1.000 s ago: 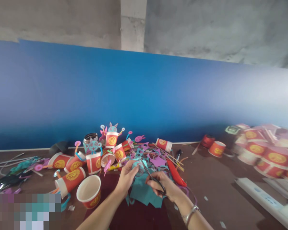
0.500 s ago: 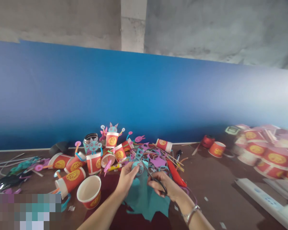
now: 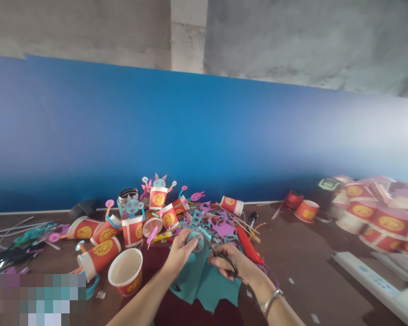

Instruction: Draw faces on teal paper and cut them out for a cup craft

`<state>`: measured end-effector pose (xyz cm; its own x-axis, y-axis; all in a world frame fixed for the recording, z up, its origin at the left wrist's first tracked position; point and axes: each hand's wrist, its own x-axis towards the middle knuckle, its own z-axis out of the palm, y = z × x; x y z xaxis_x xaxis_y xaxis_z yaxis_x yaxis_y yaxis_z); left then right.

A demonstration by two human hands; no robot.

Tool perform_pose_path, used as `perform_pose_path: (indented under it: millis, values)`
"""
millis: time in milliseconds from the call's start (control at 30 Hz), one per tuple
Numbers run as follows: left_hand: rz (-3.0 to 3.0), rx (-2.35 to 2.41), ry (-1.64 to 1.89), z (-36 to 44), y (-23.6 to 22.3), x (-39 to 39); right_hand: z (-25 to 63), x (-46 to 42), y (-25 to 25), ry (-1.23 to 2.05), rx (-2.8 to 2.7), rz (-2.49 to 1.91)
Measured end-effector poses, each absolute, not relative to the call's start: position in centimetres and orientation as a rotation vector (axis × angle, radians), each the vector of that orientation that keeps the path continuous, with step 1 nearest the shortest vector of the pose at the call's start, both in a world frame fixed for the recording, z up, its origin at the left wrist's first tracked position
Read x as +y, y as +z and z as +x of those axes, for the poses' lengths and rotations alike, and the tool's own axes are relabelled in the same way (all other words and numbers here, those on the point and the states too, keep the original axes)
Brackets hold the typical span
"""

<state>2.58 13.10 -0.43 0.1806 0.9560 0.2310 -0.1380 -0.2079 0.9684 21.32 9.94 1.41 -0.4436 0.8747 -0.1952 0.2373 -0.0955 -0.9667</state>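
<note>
Between the thumb and fingers of my left hand (image 3: 178,251) is a teal paper cutout (image 3: 197,242) with a drawing in dark lines. My right hand (image 3: 237,263) is closed around the dark handles of scissors (image 3: 230,266). Their blades point up and left, right at the cutout's edge, with a light teal sliver beside them. Whether the blades are parted is too small to tell. Under both hands hangs or lies a larger teal paper sheet (image 3: 215,286) with a jagged lower edge.
An upright paper cup (image 3: 125,271) stands left of my hands, with several decorated cups (image 3: 133,230) behind it. Paper scraps (image 3: 224,227) and a red object (image 3: 247,246) lie beyond my hands. Farther right are a single cup (image 3: 306,211), stacked cups (image 3: 391,222) and a white power strip (image 3: 367,278).
The cutout has turned slightly in my left hand, and a light teal sliver now shows beside the blades. The larger teal sheet has shifted, showing a fold line and a dark spot.
</note>
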Motion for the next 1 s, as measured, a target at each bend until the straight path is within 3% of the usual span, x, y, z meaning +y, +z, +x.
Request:
perform_pose_path:
  millis: [567,1000]
  values:
    - [1.407,0.877,1.217,2.5,-0.7,13.3,22.5,10.1,1.6,1.628,-1.683,-1.280]
    - [1.479,0.995,1.132,3.0,-0.9,12.7,19.7,10.6,0.9,1.338,-1.329,-1.206]
